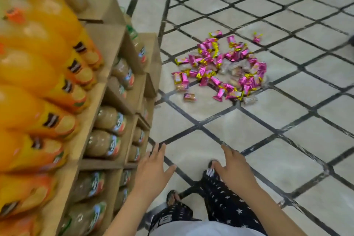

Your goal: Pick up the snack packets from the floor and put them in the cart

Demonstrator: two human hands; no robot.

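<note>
A heap of pink and yellow snack packets lies scattered on the tiled floor ahead of me, with a few clear-wrapped ones mixed in. One packet sits apart at the far right of the heap. My left hand and my right hand are both held out low in front of me, fingers spread and empty, well short of the heap. No cart is in view.
A wooden shelf unit stacked with orange juice bottles and brownish bottles stands close on my left. The floor is pale tile with dark lines. My legs in star-print trousers and sandals are below my hands.
</note>
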